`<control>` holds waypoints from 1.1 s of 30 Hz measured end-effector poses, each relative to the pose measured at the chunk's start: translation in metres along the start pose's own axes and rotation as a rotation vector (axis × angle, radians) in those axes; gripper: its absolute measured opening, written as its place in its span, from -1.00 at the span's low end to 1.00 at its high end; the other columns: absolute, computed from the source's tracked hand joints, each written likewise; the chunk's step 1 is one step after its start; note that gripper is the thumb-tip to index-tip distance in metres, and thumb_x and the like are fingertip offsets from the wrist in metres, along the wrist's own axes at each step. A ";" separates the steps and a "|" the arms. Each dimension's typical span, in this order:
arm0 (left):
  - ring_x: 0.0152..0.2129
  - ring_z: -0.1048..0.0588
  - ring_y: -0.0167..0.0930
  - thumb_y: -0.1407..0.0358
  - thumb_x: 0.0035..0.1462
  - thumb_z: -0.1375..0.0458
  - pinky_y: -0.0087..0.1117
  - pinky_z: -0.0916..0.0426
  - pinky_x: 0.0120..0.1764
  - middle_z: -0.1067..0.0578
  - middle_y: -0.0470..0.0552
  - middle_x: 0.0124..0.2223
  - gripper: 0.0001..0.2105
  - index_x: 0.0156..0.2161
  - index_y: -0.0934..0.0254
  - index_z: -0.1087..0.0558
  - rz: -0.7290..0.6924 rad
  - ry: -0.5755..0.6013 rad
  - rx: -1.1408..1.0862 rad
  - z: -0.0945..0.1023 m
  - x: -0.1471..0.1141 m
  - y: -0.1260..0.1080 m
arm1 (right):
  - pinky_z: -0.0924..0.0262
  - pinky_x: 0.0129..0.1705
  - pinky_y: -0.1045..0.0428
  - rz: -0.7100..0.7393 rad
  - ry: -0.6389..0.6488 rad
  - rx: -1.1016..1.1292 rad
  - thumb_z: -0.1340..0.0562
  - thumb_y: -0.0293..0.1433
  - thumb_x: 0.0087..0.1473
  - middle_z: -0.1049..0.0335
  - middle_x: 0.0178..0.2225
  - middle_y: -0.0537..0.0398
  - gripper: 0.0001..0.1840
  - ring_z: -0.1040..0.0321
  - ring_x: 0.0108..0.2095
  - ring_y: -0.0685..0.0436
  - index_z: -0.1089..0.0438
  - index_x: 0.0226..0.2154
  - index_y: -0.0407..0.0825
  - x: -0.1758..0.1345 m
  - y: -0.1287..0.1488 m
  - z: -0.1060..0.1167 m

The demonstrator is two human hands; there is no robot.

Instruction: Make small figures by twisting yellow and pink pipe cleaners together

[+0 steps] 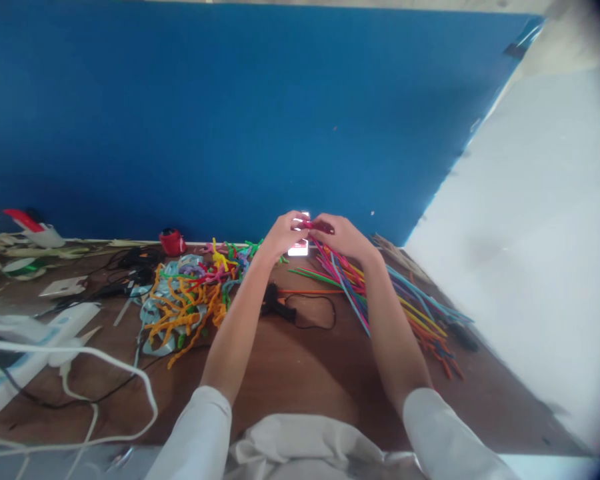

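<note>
Both hands meet at the far side of the table, in front of a bright phone screen [299, 250]. My left hand [284, 235] has its fingers closed on a pink-red pipe cleaner [308, 225]. From the other side my right hand [341, 233] pinches the same piece, its fingers curled. Part of the piece is hidden by the fingers. Below and right of my right hand lies a loose bundle of straight pipe cleaners [413, 307] in blue, yellow, orange and pink. Left of my left forearm is a heap of bent pipe cleaners [185, 307], mostly orange.
A black glue gun [276, 305] with a looped cord lies between my forearms. To the left are a white power strip [35, 357], white cables [147, 393] and a red tape roll [173, 242]. A blue panel [280, 120] stands behind the table, a white wall [520, 233] at right.
</note>
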State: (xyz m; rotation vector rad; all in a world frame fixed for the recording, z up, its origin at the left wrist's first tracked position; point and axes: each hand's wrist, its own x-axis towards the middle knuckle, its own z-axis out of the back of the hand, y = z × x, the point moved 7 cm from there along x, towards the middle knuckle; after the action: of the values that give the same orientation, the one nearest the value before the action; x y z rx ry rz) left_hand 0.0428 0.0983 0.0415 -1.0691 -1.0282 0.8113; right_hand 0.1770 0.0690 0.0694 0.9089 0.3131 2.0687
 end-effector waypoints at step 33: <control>-0.46 -0.42 -0.56 0.49 0.00 -0.13 -0.50 -0.35 -0.35 -0.57 0.09 -0.05 -0.48 0.13 0.34 -0.45 -0.128 0.174 0.008 0.000 -0.010 -0.024 | -0.03 -0.09 -0.09 0.209 -0.176 -0.399 -0.07 -0.40 0.31 -0.58 -0.17 0.00 -0.69 -0.39 -0.14 -0.22 -0.54 -0.17 0.06 -0.005 0.014 0.018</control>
State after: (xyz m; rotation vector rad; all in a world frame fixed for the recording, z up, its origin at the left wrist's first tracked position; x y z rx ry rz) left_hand 0.0411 0.0822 0.0622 -1.0369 -0.9350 0.6079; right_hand 0.1832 0.0550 0.0869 0.8949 -0.2920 2.1136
